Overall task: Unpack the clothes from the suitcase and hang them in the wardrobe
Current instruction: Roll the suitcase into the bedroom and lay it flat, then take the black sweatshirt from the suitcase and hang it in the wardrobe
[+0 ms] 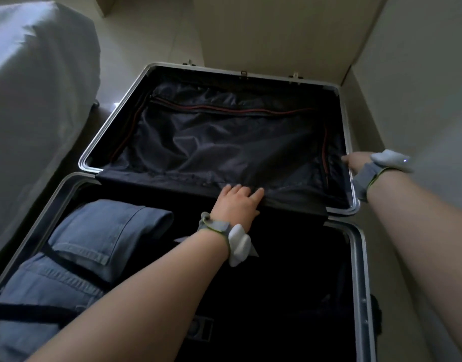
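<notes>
Near compartment of the open suitcase [356, 259]: folded denim clothes [94, 244] lie packed against its left side, crossed by black straps [28, 313]. The right part of this compartment is dark, and its contents cannot be made out.

The left forearm crosses above the compartment, with the denim to its left and well apart from the fingers. The left hand [236, 202] rests on the dark lining fabric [211, 142] at the hinge line between the two halves. Its fingers are straight and close together, laid flat on the cloth, the thumb out to the side. A white wrist device [239, 244] sits on a grey band.

Far compartment: the loose, wrinkled lining covers the whole interior, with a reddish zip line along its top and sides.

The right hand [355, 162] is at the right metal rim of this far half. One fingertip shows at the edge and the rest are hidden, so the grip cannot be told. A second white device [392, 159] is worn at that wrist.

The aluminium frame shows all round, and latches stand along the far edge. Pale floor [251, 27] lies beyond, a pale panel [420, 74] rises close on the right, and a white-sheeted bed [36, 87] stands close on the left.
</notes>
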Demonstrator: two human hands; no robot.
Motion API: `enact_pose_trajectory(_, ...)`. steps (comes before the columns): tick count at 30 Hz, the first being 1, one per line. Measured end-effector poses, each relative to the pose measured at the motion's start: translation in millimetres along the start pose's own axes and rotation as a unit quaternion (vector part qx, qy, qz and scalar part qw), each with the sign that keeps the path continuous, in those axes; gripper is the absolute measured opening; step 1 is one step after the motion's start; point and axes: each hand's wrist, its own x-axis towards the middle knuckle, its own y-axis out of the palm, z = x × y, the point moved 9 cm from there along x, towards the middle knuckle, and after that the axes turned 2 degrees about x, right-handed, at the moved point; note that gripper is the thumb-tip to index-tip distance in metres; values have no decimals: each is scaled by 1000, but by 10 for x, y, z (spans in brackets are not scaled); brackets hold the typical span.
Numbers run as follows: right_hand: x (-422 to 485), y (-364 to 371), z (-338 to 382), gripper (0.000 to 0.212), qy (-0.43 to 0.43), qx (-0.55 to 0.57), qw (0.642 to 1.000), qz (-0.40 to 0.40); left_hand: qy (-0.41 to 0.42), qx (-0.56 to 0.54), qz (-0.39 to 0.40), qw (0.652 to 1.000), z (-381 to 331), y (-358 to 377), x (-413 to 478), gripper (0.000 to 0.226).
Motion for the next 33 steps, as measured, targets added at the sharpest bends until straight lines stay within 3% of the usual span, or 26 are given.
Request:
enact_pose_trajectory(2, -253, -61, -65, 49, 9, -19, 999, -47, -14, -28, 18, 999, -3, 42, -173, 61)
enact_pose_trajectory(5, -776, -32, -127, 63, -92, 35, 991, -90, -15, -67, 65, 996, -16, 42, -407, 64)
enact_pose_trajectory(7, -1257, 12, -195, 67, -167, 24, 978, -123, 0, -77, 79, 994, -33, -46, -474, 63)
enact_pose_trajectory(10, -1893, 183, -453, 69, -214, -23, 967, -138, 23, -80, 67, 994, -174, -203, -664, 63)
enact_pose_trajectory(12, -2297, 313, -756, 75, -200, -85, 964, -152, 52, -81, 52, 994, -382, -237, -898, 62)
enact_pose_trajectory(16, -2915, 548, -1494, 82, -117, -99, 973, -173, 115, -76, 37, 990, -759, -109, -1407, 62)
enact_pose_trajectory(20, -3357, 893, -2082, 83, -34, -116, 985, -122, 128, -81, 38, 988, -924, 209, -1828, 61)
enact_pose_trajectory(24, -3454, 918, -2164, 76, -63, -146, 981, -110, 130, -81, 18, 988, -1022, 433, -2145, 63)
enact_pose_trajectory(30, -3374, 836, -2192, 71, -112, -177, 971, -115, 232, -84, 30, 969, -1434, 785, -2616, 65)
enact_pose_trajectory(33, -3330, 796, -2210, 69, -143, -151, 971, -118, 198, -97, 20, 975, -1475, 917, -2704, 62)
